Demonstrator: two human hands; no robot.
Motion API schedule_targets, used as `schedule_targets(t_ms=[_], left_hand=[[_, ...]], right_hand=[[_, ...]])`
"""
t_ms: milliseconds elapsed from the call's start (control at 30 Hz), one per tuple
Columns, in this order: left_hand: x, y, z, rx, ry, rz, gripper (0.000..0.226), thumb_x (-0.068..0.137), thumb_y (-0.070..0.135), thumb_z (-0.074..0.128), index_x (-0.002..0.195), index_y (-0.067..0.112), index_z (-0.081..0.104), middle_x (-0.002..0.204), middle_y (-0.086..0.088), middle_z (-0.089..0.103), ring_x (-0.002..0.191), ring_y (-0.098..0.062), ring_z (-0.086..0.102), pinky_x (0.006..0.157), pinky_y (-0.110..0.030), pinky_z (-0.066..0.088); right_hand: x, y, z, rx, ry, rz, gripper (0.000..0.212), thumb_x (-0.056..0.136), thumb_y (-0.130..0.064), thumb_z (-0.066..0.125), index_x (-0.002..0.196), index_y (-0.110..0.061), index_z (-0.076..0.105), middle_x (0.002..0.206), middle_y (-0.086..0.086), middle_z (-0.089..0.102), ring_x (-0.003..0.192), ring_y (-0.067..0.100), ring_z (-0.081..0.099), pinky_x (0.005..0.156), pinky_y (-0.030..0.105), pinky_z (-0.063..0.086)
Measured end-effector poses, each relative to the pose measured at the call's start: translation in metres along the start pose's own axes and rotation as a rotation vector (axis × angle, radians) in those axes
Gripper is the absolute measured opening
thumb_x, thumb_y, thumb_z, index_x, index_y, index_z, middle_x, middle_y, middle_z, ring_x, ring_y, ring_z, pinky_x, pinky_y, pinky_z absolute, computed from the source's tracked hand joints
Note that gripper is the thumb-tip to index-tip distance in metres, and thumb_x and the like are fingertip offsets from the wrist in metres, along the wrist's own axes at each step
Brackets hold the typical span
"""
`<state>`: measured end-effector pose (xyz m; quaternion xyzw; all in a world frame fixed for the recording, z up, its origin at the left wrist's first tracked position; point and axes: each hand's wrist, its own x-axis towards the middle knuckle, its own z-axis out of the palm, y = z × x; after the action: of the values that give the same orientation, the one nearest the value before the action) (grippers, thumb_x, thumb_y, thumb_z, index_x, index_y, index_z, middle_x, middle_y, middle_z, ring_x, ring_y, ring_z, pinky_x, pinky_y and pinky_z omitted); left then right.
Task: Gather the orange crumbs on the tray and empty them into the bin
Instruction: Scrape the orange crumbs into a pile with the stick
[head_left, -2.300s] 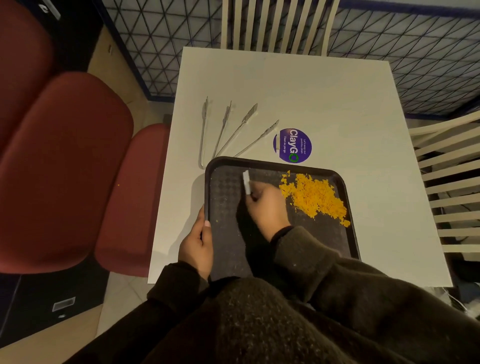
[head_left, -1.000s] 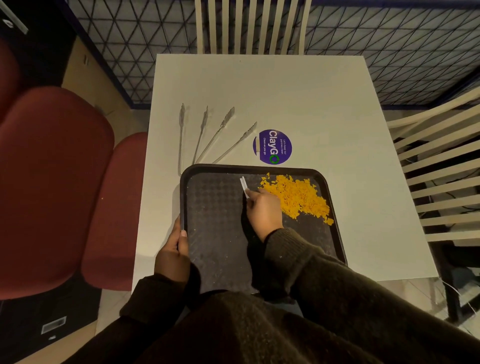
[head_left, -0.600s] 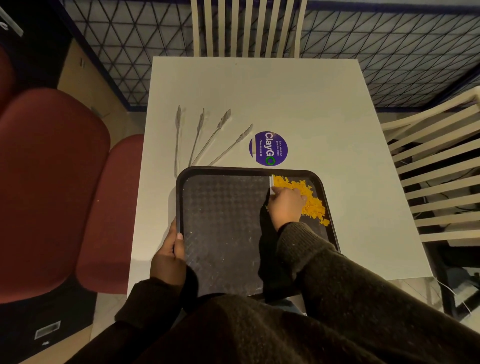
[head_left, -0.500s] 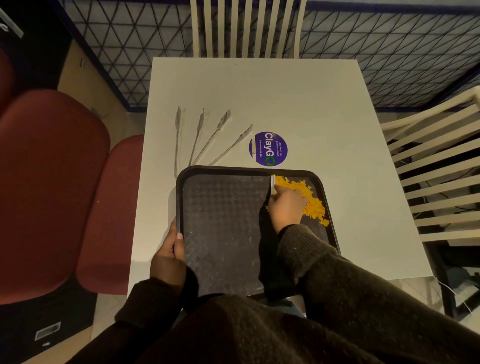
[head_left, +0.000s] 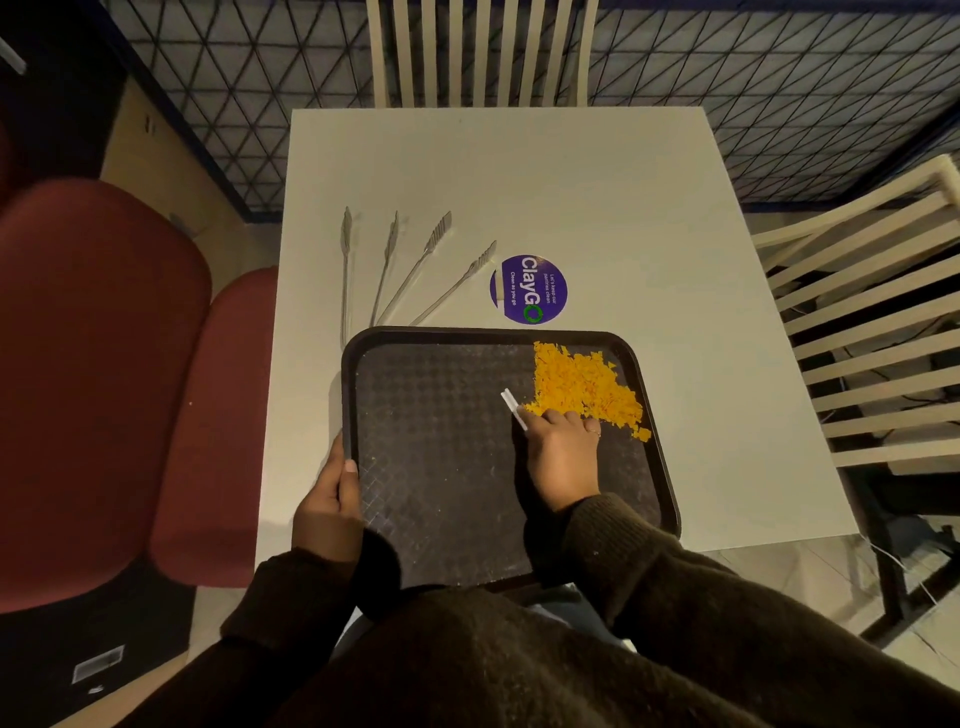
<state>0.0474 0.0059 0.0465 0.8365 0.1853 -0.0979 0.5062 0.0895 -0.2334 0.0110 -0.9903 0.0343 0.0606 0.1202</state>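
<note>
A dark textured tray (head_left: 431, 447) lies at the near edge of a white table (head_left: 519, 182). Orange crumbs (head_left: 579, 387) are heaped in the tray's far right corner. My right hand (head_left: 561, 452) sits on the tray just below the heap and holds a small white scraper (head_left: 513, 408), whose tip sticks out to the left of the crumbs. My left hand (head_left: 330, 506) grips the tray's left rim, thumb on top. No bin is in view.
Two metal tongs (head_left: 395, 270) lie spread on the table beyond the tray, beside a round purple sticker (head_left: 528, 288). Slatted wooden chairs stand at the far side (head_left: 480, 52) and the right (head_left: 872, 322). Red padded seats (head_left: 104, 374) are on the left.
My right hand has drawn back from the tray's far rim toward me with the scraper, uncovering the crumb heap, which is packed tighter into the far right corner. My left hand stays on the rim.
</note>
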Motion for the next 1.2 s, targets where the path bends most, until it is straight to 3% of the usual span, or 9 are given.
schedule_targets(t_ms=[133,233,367,433,633,933,1200], left_hand=[[0.001,-0.007,-0.001,0.005,0.000,0.012,0.049,0.092,0.038,0.026,0.140,0.030,0.033,0.130,0.005,0.049,0.117,-0.012,0.044,0.101,-0.027,0.031],[0.003,-0.007,-0.001,0.031,0.016,0.010,0.047,0.093,0.036,0.027,0.140,0.030,0.034,0.134,-0.003,0.051,0.116,-0.014,0.045,0.100,-0.028,0.032],[0.008,-0.009,-0.005,0.049,0.028,-0.002,0.051,0.090,0.041,0.026,0.140,0.031,0.034,0.137,-0.003,0.051,0.122,-0.019,0.047,0.100,-0.027,0.031],[0.010,-0.009,-0.008,0.044,0.031,-0.001,0.050,0.091,0.041,0.027,0.139,0.031,0.035,0.137,-0.003,0.051,0.119,-0.013,0.044,0.101,-0.026,0.030],[0.007,-0.002,-0.009,0.011,0.031,-0.026,0.042,0.098,0.024,0.030,0.139,0.027,0.035,0.138,-0.004,0.049,0.115,-0.007,0.040,0.100,-0.022,0.027],[0.005,-0.001,-0.008,0.014,0.018,-0.050,0.042,0.098,0.026,0.029,0.139,0.027,0.035,0.138,-0.007,0.049,0.116,-0.011,0.041,0.098,-0.023,0.029],[0.010,-0.002,-0.008,-0.001,0.026,-0.050,0.042,0.098,0.024,0.030,0.139,0.026,0.035,0.138,-0.004,0.048,0.117,-0.008,0.039,0.099,-0.021,0.027]], right_hand=[[0.019,0.013,-0.006,0.017,-0.039,0.087,0.040,0.091,-0.011,0.049,0.129,-0.024,0.052,0.101,0.009,0.066,0.099,0.033,0.053,0.091,0.046,0.032],[0.022,0.014,-0.008,0.050,-0.039,0.100,0.036,0.093,-0.012,0.047,0.127,-0.019,0.052,0.106,0.008,0.066,0.103,0.033,0.052,0.092,0.045,0.030],[-0.001,0.016,-0.001,0.028,-0.007,-0.015,0.026,0.089,-0.013,0.054,0.112,-0.020,0.064,0.092,0.001,0.068,0.090,0.027,0.053,0.082,0.040,0.024],[-0.018,0.024,0.010,-0.035,0.001,-0.055,0.018,0.085,-0.014,0.061,0.099,-0.023,0.067,0.086,-0.005,0.066,0.083,0.021,0.054,0.080,0.037,0.024],[-0.023,0.044,0.014,0.019,0.014,0.026,0.009,0.083,-0.020,0.063,0.089,-0.027,0.064,0.083,-0.005,0.061,0.083,0.022,0.056,0.084,0.040,0.027],[0.030,0.051,0.003,0.142,-0.035,0.142,0.017,0.093,-0.015,0.051,0.100,-0.020,0.066,0.092,0.004,0.062,0.090,0.028,0.056,0.096,0.045,0.028],[-0.009,0.067,-0.009,0.068,-0.088,0.151,0.014,0.090,-0.012,0.054,0.097,-0.019,0.065,0.091,0.004,0.062,0.091,0.028,0.057,0.096,0.047,0.033]])
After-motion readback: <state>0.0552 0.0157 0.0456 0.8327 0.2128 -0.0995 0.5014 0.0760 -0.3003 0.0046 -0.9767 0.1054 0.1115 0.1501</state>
